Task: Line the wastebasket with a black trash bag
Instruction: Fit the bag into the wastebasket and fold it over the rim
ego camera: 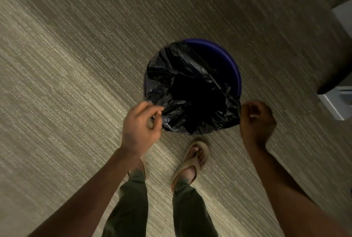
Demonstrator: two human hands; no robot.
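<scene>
A round blue wastebasket (231, 59) stands on the carpet in front of my feet. A crinkled black trash bag (181, 77) sits in its mouth and is folded over the left and near rim. The far right rim shows bare blue. My left hand (141, 126) is at the near left edge of the bag, with thumb and fingertips pinched on the plastic. My right hand (256, 120) is curled into a fist against the near right edge of the bag, where the plastic bulges toward it.
Striped grey-beige carpet (76, 65) covers the floor all around. My right foot in a sandal (192, 158) stands just short of the basket. A pale piece of furniture (335, 103) and a dark shape sit at the right edge.
</scene>
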